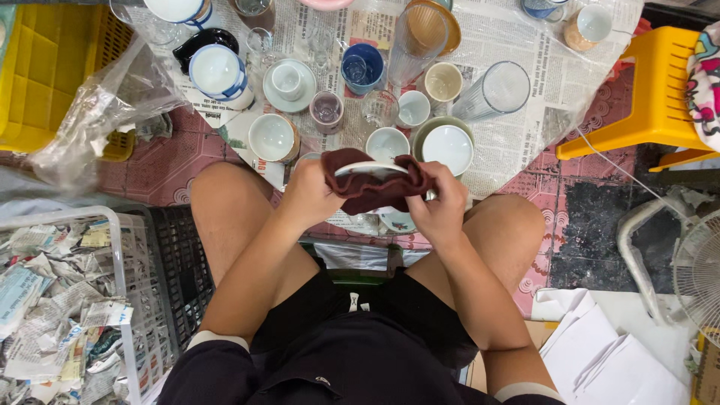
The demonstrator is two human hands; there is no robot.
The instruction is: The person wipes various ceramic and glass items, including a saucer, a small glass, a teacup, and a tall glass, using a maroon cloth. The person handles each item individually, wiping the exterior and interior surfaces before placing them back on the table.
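- Head view: small round white ceramic saucer, glossy, seen nearly edge-on, was held above the knees, half wrapped in a dark maroon cloth.
- Left hand was closed on the cloth and the saucer's left rim.
- Right hand was closed on cloth and right rim.
- Beyond: newspaper-covered floor bearing cups, glasses and bowls; a yellow plastic stool stood at right.

Much of the white plate sits out of sight inside the cloth

The dark red cloth covers most of the white plate, leaving only its rim showing; the fingertips of both hands are buried in the folds, and cups along the top edge are cut off.
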